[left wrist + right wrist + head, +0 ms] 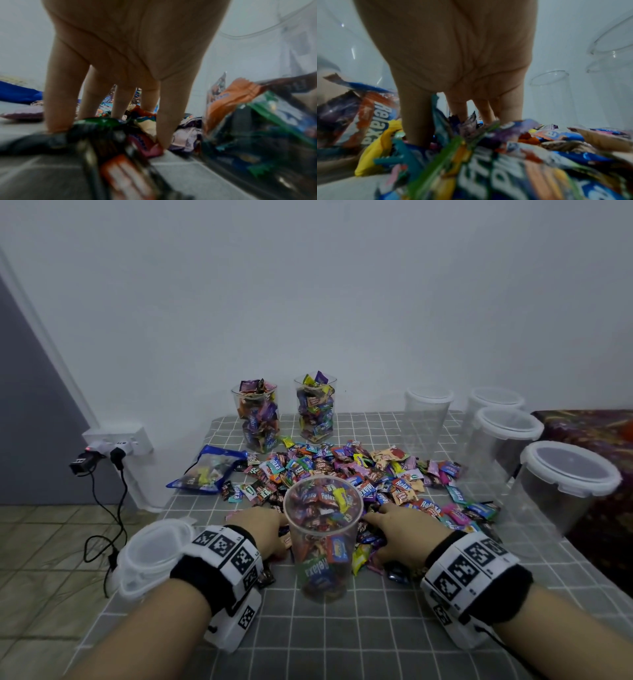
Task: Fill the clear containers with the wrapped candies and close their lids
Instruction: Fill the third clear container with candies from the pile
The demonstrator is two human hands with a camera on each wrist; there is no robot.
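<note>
Lidless clear container [323,537] upright at lower centre, nearly full, before sprawling candy pile [370,474] mid-frame

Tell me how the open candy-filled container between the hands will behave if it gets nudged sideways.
The container is tall, narrows toward its base and is filled to the rim, so it probably tips rather than slides. Its lid is off, so a tip would likely spill candies. The left hand and right hand flank it and could steady it.

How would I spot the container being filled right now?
Start at the candy pile on the checked table. At its near edge, between the left hand and right hand, stands a clear container. It alone is both lidless and only part full.
</note>
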